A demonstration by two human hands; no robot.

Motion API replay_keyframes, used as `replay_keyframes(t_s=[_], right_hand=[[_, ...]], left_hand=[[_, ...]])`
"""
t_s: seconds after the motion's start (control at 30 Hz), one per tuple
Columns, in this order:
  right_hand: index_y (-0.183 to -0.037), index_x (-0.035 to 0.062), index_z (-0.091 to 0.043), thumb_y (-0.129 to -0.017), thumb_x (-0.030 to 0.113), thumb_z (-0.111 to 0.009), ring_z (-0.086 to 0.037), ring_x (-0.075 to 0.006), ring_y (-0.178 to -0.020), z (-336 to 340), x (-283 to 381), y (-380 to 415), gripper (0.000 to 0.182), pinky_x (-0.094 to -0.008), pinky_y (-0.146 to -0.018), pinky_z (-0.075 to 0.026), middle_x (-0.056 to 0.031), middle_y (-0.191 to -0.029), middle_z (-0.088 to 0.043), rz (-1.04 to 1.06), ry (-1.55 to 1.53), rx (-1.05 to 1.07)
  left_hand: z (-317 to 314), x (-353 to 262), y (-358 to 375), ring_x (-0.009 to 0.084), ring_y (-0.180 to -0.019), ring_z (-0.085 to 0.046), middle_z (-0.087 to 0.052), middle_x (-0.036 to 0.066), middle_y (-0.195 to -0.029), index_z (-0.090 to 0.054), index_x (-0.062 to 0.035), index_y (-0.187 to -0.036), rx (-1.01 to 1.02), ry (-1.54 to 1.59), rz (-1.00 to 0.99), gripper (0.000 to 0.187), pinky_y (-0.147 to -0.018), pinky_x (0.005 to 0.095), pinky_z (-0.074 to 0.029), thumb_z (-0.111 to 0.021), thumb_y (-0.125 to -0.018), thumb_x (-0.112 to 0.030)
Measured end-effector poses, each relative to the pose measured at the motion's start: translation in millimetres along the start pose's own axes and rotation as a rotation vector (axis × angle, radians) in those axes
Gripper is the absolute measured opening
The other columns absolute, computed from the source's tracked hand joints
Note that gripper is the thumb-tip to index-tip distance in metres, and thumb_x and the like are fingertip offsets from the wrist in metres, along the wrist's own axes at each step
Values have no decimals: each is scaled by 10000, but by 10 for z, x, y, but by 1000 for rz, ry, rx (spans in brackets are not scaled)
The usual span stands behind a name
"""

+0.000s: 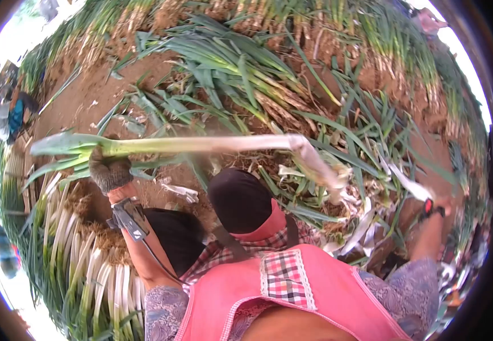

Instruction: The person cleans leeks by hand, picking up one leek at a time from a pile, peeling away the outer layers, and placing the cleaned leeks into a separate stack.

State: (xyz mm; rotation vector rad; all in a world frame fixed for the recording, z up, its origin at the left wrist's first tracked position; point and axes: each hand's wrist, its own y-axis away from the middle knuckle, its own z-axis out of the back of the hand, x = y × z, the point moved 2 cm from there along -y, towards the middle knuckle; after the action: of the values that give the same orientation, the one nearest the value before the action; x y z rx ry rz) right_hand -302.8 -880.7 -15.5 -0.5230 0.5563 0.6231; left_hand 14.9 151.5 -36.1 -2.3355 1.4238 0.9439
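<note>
L hand (109,167) (gloved) grips leek (201,145) nr leaf end; R hand (441,206) blurred, nr pale strip (408,182), grasp can't tell. Prob. peeling step; next move calls for steady L hold.

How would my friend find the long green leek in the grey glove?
Start at the pink apron, then go up and left to the left hand in a grey knitted glove. It grips a long green-and-white leek, stretched sideways. Unlike the white-stemmed leeks below, this one is raised alone, a pale strip drooping from its white end.
</note>
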Motion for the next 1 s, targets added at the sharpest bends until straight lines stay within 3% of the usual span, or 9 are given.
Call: replay_keyframes(t_s=[0.07,0.13,0.2,0.23,0.27,0.3,0.53,0.73,1.0], right_hand=[[-1011,-11,-540,-788,458,-568,-623,-291,-763,-269,-373,52,521,-408,-683,-484,-121,-875,-632,-166,-124,-127],[-1003,7,-539,-811,261,-550,-592,-353,-759,-195,70,35,318,-433,-677,-463,-161,-849,-615,-245,-1174,76],[-902,1,-571,-823,164,-489,-560,-380,-778,-166,867,17,199,-448,-672,-436,-210,-847,-589,721,-559,-188],[-839,-19,-572,-822,139,-481,-537,-395,-802,61,1486,12,184,-458,-689,-421,-241,-875,-572,631,-443,241],[-854,-31,-566,-798,170,-520,-534,-415,-803,522,1951,189,213,-463,-684,-417,-248,-875,-567,530,-525,272],[-853,-38,-560,-767,198,-561,-532,-424,-825,1051,2432,392,251,-454,-696,-425,-250,-889,-567,486,-853,-3],[-946,28,-507,-661,115,-720,-532,-297,-844,4632,4227,2082,367,-371,-732,-446,-127,-923,-513,1093,-1551,-339],[-860,64,-441,-648,102,-695,-510,-288,-758,5276,4667,2431,333,-405,-641,-417,-96,-829,-443,1211,-1482,-488],[-835,80,-486,-635,118,-718,-546,-266,-753,5415,4642,2508,309,-379,-589,-442,-65,-840,-469,1186,-1365,-583]], left_hand=[[-237,20,220,327,-903,-572,-594,198,-945,-542,44,-969,-191,105,-85,294,-891,467,-422,-567,-741,-140],[-282,106,312,335,-903,-570,-597,178,-945,-545,24,-962,-33,162,-47,270,-894,461,-419,-570,-731,-114],[-201,189,235,316,-882,-573,-595,146,-898,-545,-1,-940,-86,147,-48,250,-852,445,-451,-600,-732,-128],[-135,248,196,308,-873,-576,-597,138,-888,-552,-9,-925,-112,81,-107,232,-837,444,-458,-598,-746,-148],[-143,292,172,300,-864,-579,-599,130,-877,-558,-17,-910,-132,18,-166,217,-822,443,-466,-597,-759,-169],[-232,307,181,296,-858,-581,-601,127,-874,-561,-22,-906,-154,78,-133,208,-818,442,-468,-588,-771,-178],[-273,422,174,288,-809,-595,-606,119,-857,-573,-34,-875,-49,163,-52,196,-752,427,-498,-563,-799,-214],[-545,342,427,234,-835,-549,-588,73,-845,-585,-52,-844,-245,327,84,146,-837,423,-436,-610,-709,-102],[-197,360,236,233,-855,-537,-586,65,-845,-588,-60,-844,-88,81,-49,151,-846,444,-427,-632,-711,-115]])
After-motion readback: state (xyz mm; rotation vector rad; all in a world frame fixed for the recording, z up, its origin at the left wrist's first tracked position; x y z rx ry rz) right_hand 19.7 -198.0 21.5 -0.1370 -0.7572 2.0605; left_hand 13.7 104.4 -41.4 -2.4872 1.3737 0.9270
